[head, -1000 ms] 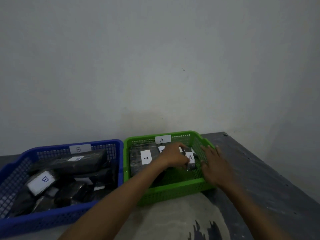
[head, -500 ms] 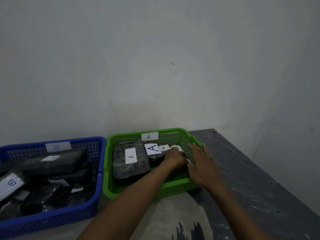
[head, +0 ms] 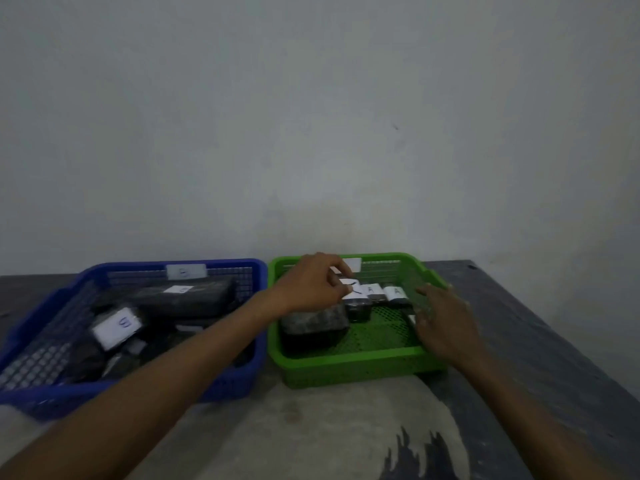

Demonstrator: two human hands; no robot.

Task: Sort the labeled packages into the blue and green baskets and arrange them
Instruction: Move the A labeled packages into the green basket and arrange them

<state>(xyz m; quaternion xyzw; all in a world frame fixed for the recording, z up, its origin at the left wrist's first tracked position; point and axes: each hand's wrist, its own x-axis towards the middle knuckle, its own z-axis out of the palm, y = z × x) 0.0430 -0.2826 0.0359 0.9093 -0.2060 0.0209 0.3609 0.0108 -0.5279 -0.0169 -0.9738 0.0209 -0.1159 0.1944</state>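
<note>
Just right of frame centre, the left hand curls its fingertips onto a small dark wrapped package with a white paper label, apparently pinching its top. The right hand lies spread over the right wall of the perforated green plastic basket. More small labelled packages stand in a row across the basket's back. At lower left, the blue mesh basket holds glossy dark bundles, on the grey worktop.
</note>
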